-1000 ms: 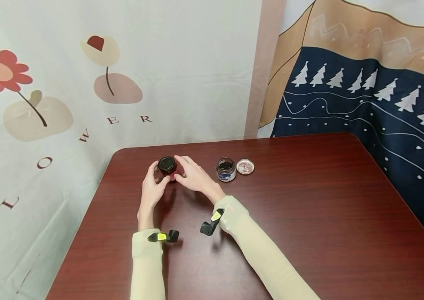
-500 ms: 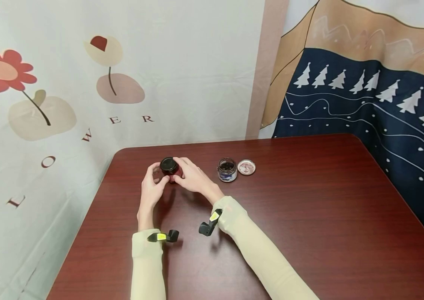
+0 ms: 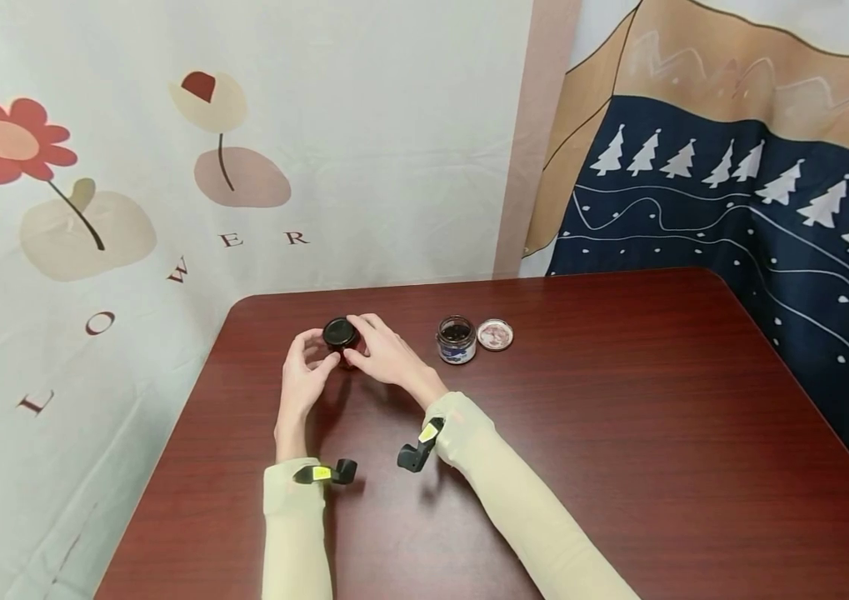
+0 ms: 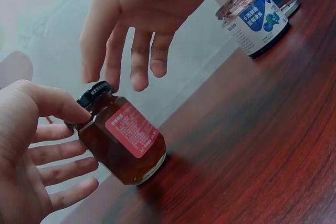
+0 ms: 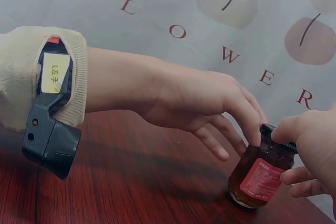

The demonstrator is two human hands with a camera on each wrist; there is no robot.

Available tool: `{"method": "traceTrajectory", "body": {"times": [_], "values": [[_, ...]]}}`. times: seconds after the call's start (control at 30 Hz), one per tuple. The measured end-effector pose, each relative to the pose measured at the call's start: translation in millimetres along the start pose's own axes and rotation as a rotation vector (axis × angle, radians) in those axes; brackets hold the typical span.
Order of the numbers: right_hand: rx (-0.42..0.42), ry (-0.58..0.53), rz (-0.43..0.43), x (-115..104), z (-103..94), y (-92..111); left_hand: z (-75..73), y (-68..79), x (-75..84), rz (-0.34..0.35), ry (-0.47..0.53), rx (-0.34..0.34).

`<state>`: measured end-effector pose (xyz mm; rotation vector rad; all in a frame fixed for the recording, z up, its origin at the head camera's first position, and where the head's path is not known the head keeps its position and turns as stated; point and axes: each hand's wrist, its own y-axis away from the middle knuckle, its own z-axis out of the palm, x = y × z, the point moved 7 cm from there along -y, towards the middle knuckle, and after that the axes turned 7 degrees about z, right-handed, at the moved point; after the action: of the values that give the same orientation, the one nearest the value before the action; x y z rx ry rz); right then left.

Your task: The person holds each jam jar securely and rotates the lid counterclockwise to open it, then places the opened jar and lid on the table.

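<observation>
A hexagonal-looking glass jar of dark reddish-brown contents stands on the table, with a red label and a black lid. My left hand holds it from the left, thumb and index finger pinching around the neck just below the lid. The other left fingers are spread beside the glass. From the right, my right hand reaches over and grips the lid's edge between thumb and fingers. Its remaining fingers hang loose in the left wrist view.
To the right stands an uncapped jar with a white and blue label showing blueberries. Its round lid lies beside it, inner side up. The reddish-brown table ends at printed curtains behind.
The right thumb has slid slightly left along the near side of the held jar. The head view has shifted a little; otherwise hands and jars keep their places.
</observation>
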<state>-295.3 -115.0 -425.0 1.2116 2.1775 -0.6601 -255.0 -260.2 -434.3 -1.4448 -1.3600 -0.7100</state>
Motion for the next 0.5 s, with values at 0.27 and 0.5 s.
{"method": "traceTrajectory", "body": {"times": [0.27,0.5], "values": [[-0.005,0.000,0.015,3,0.4,2,1.9,5.8,15.6,0.004,0.034,-0.050],[0.006,-0.010,0.017,6,1.5,3,4.8,6.0,15.1,0.007,0.055,-0.090]]}}
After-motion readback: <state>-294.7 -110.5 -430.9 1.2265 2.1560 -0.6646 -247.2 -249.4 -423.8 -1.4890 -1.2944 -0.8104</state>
